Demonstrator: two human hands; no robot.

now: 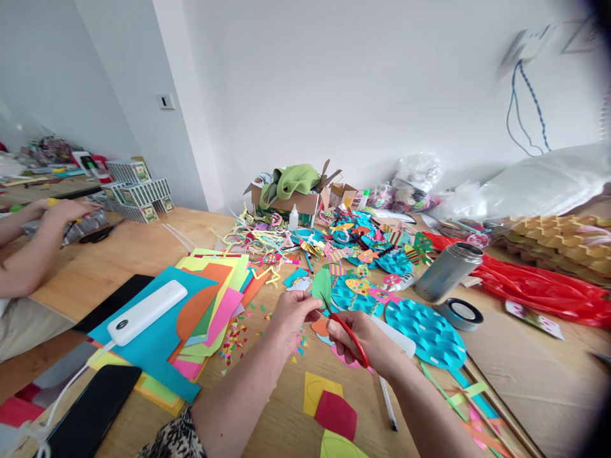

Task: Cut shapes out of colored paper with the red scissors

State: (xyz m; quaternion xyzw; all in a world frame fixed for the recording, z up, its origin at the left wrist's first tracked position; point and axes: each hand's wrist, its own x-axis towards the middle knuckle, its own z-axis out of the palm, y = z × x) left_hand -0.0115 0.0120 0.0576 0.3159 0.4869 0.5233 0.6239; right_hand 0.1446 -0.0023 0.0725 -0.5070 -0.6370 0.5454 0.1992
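Observation:
My left hand [300, 310] pinches the lower edge of a green piece of paper [321, 284] above the middle of the table. In my right hand [356, 334] is a pair of scissors with red handles [356, 346], fingers wrapped through the loops. The scissor blades meet the lower right edge of the green paper. Below the hands lie a yellow paper square [312, 389] with a drawn outline, a dark red paper piece [337, 413] and a yellow-green piece [340, 445]. Tiny paper scraps [236, 340] are scattered left of my left forearm.
Coloured paper sheets [217, 312] with a white power bank [147, 312] lie left; a black phone [93, 413] is nearer. At right stand a metal flask [449, 272], its lid [459, 313] and a blue bumpy disc [424, 331]. A co-worker's hands [67, 213] work at far left.

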